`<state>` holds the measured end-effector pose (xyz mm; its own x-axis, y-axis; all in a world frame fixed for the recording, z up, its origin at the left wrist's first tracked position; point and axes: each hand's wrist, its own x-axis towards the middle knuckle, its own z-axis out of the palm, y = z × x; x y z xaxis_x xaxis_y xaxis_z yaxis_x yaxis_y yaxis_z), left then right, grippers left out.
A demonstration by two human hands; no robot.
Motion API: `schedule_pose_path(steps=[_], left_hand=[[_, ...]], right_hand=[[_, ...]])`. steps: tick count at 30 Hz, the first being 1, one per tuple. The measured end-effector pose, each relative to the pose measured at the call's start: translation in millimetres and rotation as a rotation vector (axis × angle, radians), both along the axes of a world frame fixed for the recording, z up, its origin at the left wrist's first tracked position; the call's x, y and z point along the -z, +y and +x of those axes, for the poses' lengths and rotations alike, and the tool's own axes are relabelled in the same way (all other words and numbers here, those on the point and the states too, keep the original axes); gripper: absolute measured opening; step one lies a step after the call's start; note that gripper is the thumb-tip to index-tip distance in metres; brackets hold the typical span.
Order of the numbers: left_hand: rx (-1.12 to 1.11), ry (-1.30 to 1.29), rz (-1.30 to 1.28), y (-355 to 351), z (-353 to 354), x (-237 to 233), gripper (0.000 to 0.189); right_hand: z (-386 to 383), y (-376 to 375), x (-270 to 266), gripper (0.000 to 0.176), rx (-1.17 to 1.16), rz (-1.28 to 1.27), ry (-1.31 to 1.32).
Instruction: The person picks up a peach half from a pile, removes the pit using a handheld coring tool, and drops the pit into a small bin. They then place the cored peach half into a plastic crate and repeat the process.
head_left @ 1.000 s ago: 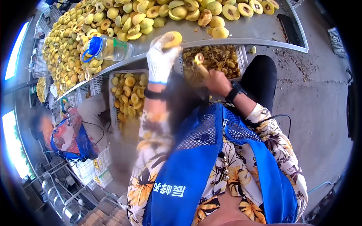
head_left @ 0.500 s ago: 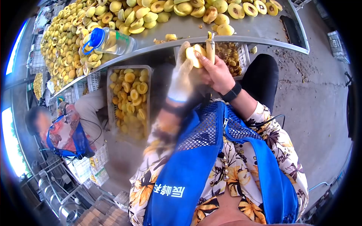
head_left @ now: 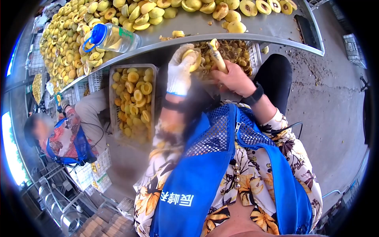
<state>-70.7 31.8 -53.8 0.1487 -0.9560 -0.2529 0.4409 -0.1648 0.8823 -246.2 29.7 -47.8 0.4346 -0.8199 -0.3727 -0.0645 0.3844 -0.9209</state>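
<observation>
My left hand [head_left: 178,71], in a white glove, is closed around a yellow fruit half [head_left: 192,60], held near the table's front edge. In my bare right hand [head_left: 237,82] is a small tool with a pale handle [head_left: 218,62], its tip pointing up and away from me. A bit of yellow flesh [head_left: 214,42] sits at the tip; the blade's shape is hard to make out. The two hands are apart. Below and beyond them stands a crate of brownish fruit pieces [head_left: 233,55].
Piles of halved yellow fruit [head_left: 75,43] cover the metal table [head_left: 268,27]. A blue-capped bottle [head_left: 120,38] lies there. Left of my legs stands a crate of fruit halves [head_left: 112,98]. A co-worker [head_left: 69,138] sits at the left. Scraps litter the floor [head_left: 316,98].
My hands have separated: the left has moved left with the fruit half, the right slightly right and down. The tool has come away from the fruit and now tilts, with yellow flesh at its tip.
</observation>
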Motion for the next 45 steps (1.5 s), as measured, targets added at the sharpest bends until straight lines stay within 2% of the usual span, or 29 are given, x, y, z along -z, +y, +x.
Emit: schedule_pose_path(steps=[2, 3, 4, 6, 7, 8, 10, 12, 14, 21, 27, 30, 33, 36, 39, 42, 45], left_hand=[[0.013, -0.001, -0.035, -5.8, 4.1, 18.8, 0.021], [0.02, 0.001, -0.051, -5.3, 5.1, 28.2, 0.021], [0.016, -0.007, 0.07, -2.4, -3.2, 9.1, 0.024], [-0.037, 0.033, 0.171, -1.6, -6.3, 6.2, 0.028], [-0.087, 0.061, 0.221, -4.7, -5.3, 6.7, 0.03], [-0.078, 0.13, 0.239, -7.5, -2.0, 9.2, 0.037], [-0.067, 0.191, 0.269, 2.3, 2.5, 11.1, 0.046], [-0.091, 0.153, 0.235, -0.8, 2.0, 9.5, 0.047], [-0.148, 0.078, 0.213, -2.9, 1.0, 15.0, 0.048], [-0.158, 0.148, 0.139, -1.3, -11.9, 14.4, 0.049], [-0.134, 0.181, 0.112, 1.9, -20.5, 14.1, 0.048], [-0.084, 0.204, 0.02, 6.7, -22.2, 11.6, 0.047], [-0.15, -0.005, -0.08, 3.8, -26.8, 20.3, 0.045], [-0.169, -0.108, -0.2, 7.8, -36.8, 16.2, 0.041], [-0.179, -0.068, -0.167, 8.1, -39.5, 13.2, 0.036], [-0.11, 0.109, -0.002, 5.9, -25.7, 17.7, 0.032], [0.084, 0.254, 0.09, -3.6, -5.1, 29.2, 0.031]], right_hand=[[-10.3, -4.4, 2.6, 0.036, -0.057, 0.205, -0.272], [-12.2, -10.4, 17.7, 0.039, -0.203, -0.006, 0.007], [-11.6, -14.9, 45.2, 0.042, -0.34, -0.218, 0.29], [-7.0, -12.8, 75.4, 0.049, -0.112, -0.682, 0.443], [-1.2, -10.9, 73.9, 0.054, 0.037, -0.888, 0.565], [-3.1, -12.6, 69.0, 0.054, -0.095, -0.624, 0.631], [3.9, -2.3, 86.0, 0.052, -0.02, -0.279, 0.701], [2.2, -0.1, 42.5, 0.05, -0.04, -0.559, 0.626], [5.0, 4.2, 22.7, 0.048, -0.034, -0.628, 0.547], [18.1, 21.2, 16.2, 0.042, 0.033, -0.551, 0.566], [17.4, 20.6, 1.0, 0.04, -0.085, -0.657, 0.6], [21.3, 21.4, 14.8, 0.04, -0.056, -0.541, 0.655], [26.0, 25.4, 21.9, 0.039, 0.012, -0.555, 0.636], [28.8, 29.3, 24.5, 0.037, 0.065, -0.566, 0.584], [32.9, 31.7, 23.7, 0.035, 0.062, -0.521, 0.613], [28.5, 30.2, 19.4, 0.033, -0.027, -0.535, 0.518], [26.3, 30.5, 18.0, 0.035, -0.058, -0.565, 0.53]])
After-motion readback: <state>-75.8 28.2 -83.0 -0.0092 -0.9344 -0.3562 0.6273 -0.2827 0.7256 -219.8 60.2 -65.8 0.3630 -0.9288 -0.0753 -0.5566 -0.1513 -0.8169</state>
